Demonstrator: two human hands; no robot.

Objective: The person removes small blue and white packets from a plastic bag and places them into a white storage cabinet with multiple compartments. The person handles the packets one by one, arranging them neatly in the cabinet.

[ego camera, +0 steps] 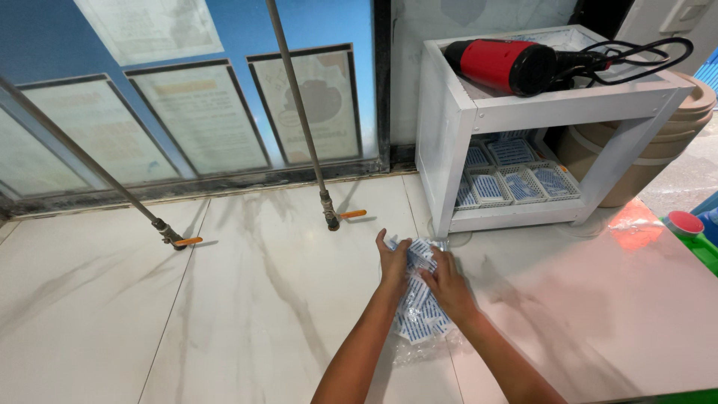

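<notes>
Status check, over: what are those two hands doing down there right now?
Left hand and right hand both flat on clear bag of blue-and-white sachets, on marble counter. Grip unclear. White shelf unit just beyond; nothing blocking.

Both hands cover part of the packets (416, 310), their print perhaps too small

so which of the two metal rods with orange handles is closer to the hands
The right-hand rod, ending just up-left of the left hand; the other rod ends far off to the left.

Packets (420, 310) under both hands; shelf unit (516, 105) behind, dryer (502, 66) on top
</notes>
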